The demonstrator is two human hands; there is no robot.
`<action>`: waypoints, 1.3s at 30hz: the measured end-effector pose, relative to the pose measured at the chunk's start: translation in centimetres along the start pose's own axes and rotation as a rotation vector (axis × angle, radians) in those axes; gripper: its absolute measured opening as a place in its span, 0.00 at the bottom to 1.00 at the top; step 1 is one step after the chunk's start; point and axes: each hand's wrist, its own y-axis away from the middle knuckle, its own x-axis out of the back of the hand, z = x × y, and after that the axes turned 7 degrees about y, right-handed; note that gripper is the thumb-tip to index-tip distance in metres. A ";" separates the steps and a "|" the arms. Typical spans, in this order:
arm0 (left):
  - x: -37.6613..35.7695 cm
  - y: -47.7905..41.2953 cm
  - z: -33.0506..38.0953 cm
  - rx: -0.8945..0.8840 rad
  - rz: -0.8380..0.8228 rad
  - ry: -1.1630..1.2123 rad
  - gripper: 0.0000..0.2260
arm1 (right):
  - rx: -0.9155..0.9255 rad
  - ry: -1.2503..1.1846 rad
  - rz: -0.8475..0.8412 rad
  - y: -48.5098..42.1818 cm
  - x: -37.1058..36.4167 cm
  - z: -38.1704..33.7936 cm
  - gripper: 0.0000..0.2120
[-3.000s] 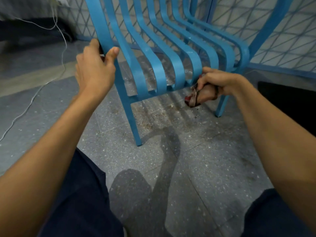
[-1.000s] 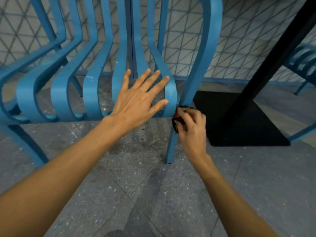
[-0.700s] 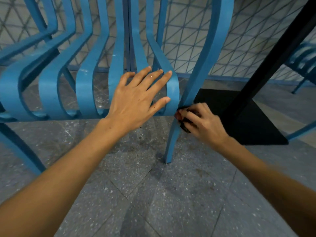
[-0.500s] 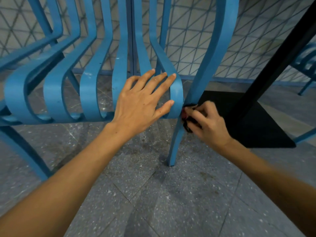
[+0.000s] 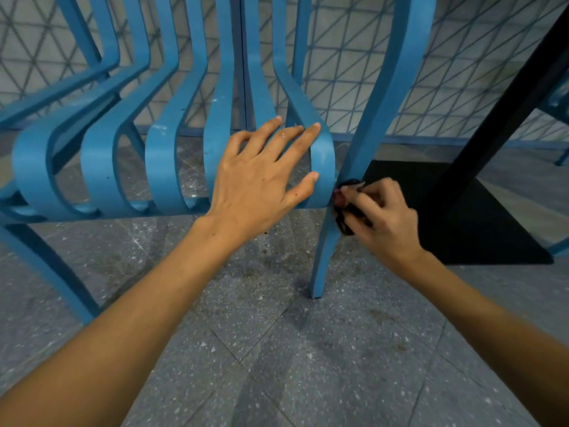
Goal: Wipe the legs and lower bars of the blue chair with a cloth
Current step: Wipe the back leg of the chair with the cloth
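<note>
Your left hand [image 5: 261, 183] lies flat on the blue chair [image 5: 172, 155], fingers spread and straight across the curved front ends of the seat slats, thumb against the outermost slat. Your right hand [image 5: 378, 220] is curled tight around a dark cloth [image 5: 345, 208] with a reddish patch, pinching it against the chair's leg [image 5: 323, 260] right where that leg meets the seat. The leg runs down to the speckled grey floor [image 5: 277, 349]. Just behind your right hand, a black table post [image 5: 492, 124] slants up from its black base [image 5: 480, 229].
</note>
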 end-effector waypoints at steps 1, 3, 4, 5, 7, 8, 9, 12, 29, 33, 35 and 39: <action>0.0 0.0 0.0 0.003 -0.002 -0.001 0.25 | 0.027 -0.027 -0.022 0.7 -0.8 -0.2 0.13; -0.2 0.1 0.0 0.002 0.006 -0.006 0.25 | 0.088 -0.066 -0.094 2.7 -2.6 -0.3 0.13; -0.3 0.1 0.1 0.000 0.009 -0.006 0.25 | 0.121 -0.069 -0.150 3.9 -3.6 -0.3 0.12; -0.3 0.1 0.0 0.000 0.008 -0.005 0.25 | 0.159 -0.063 -0.214 5.0 -4.3 -0.2 0.13; -0.3 0.1 0.0 0.002 0.004 -0.008 0.25 | 0.211 -0.064 -0.309 7.0 -5.7 0.4 0.17; -0.3 0.1 0.0 0.003 0.005 -0.010 0.25 | 0.200 -0.092 -0.331 7.5 -5.8 0.8 0.18; -0.3 0.1 0.0 0.001 0.004 -0.013 0.25 | 0.170 -0.132 -0.319 7.5 -5.6 1.2 0.16; -0.4 0.2 0.0 -0.004 0.013 -0.022 0.25 | 0.033 -0.264 -0.133 5.5 -3.8 1.1 0.14; -6.2 8.7 9.3 0.501 -0.090 0.813 0.13 | -0.540 -0.711 -0.397 6.2 -3.6 -2.5 0.11; -7.5 8.2 8.8 1.075 -0.305 1.219 0.32 | -0.878 -1.228 -0.456 5.5 -2.5 -2.9 0.14; -7.8 7.9 8.8 1.237 -0.400 1.728 0.29 | -0.987 -1.369 -0.508 5.0 -2.4 -3.0 0.12; -8.8 8.2 7.5 1.422 -0.371 1.911 0.22 | -0.758 -1.032 -0.581 3.8 -1.7 -1.9 0.11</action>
